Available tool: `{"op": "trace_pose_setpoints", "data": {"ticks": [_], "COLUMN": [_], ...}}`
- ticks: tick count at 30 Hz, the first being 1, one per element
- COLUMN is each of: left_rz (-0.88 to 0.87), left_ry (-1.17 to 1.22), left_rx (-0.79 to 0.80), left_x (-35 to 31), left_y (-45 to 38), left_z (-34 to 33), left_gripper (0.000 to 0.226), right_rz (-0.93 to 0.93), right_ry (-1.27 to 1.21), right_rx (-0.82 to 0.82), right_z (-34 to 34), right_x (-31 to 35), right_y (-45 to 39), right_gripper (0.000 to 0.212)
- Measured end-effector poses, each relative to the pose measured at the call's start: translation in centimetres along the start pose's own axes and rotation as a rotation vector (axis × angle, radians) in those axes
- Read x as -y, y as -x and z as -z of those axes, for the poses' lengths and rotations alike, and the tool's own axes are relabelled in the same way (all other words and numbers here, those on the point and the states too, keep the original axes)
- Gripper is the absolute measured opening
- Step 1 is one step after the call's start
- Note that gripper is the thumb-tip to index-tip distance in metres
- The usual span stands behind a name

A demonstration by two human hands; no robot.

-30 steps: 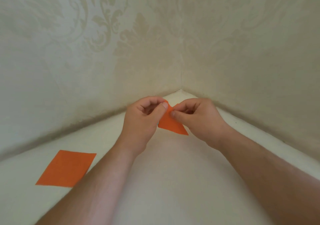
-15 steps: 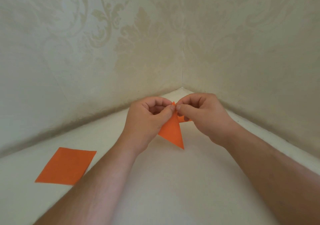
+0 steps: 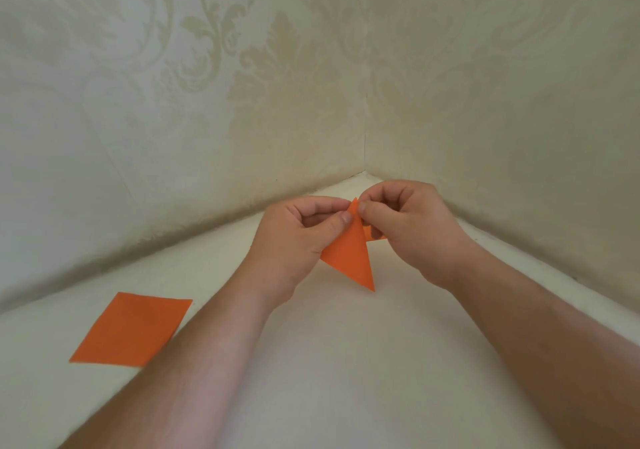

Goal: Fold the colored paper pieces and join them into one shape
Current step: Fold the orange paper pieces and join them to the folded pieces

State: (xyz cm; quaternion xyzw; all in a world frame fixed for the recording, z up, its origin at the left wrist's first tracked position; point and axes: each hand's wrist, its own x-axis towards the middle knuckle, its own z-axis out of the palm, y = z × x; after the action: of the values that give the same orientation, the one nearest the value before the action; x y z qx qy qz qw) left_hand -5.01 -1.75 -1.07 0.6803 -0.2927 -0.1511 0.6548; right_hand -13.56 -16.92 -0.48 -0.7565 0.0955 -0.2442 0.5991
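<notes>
A small orange paper piece folded into a narrow triangle (image 3: 349,254) is held up above the pale surface, near the corner where the two walls meet. Its sharpest tip points down and toward the viewer, its upper tip stands between the two thumbs, and a further flap of the same orange paper shows behind it on the right side, partly hidden. A second piece, a flat unfolded orange paper square (image 3: 133,330), lies on the surface well apart to the left, turned so that one corner points away, with no crease visible on it
</notes>
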Motion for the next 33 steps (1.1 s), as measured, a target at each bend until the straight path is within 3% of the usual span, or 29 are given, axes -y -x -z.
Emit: {"op": "trace_pose_setpoints", "data": {"ticks": [7, 14, 19, 24, 28, 31, 33], "left_rz": [0.036, 0.114, 0.136, 0.142, 0.22, 0.196, 0.177], "left_ry": [-0.088, -0.13, -0.14, -0.126, 0.174, 0.194, 0.151], "left_rx": [-0.047, -0.056, -0.03, -0.126, -0.077, 0.081, 0.075], "left_x": [0.2, 0.5, 0.2, 0.8, 0.4, 0.7, 1.3], "left_y": [0.0, -0.3, -0.4, -0.8, -1.2, -0.9, -0.9], "left_z": [-0.1, -0.4, -0.2, 0.7, 0.5, -0.2, -0.3], "left_gripper": [0.007, 0.016, 0.015, 0.016, 0.014, 0.017, 0.021], "right_rz": [0.069, 0.177, 0.151, 0.021, -0.138, -0.196, -0.232], "right_ry": [0.178, 0.204, 0.013, -0.262, -0.376, -0.383, -0.409], "right_rx": [-0.002, -0.057, -0.279, -0.463, -0.383, -0.299, -0.251], "right_z": [-0.3, -0.5, 0.1, 1.2, 1.1, 0.4, 0.2], "right_x": [-0.4, -0.4, 0.2, 0.2, -0.3, -0.9, -1.0], "right_y": [0.2, 0.4, -0.2, -1.1, -1.3, -1.3, -1.2], "right_gripper": [0.009, 0.018, 0.018, 0.024, 0.02, 0.018, 0.015]}}
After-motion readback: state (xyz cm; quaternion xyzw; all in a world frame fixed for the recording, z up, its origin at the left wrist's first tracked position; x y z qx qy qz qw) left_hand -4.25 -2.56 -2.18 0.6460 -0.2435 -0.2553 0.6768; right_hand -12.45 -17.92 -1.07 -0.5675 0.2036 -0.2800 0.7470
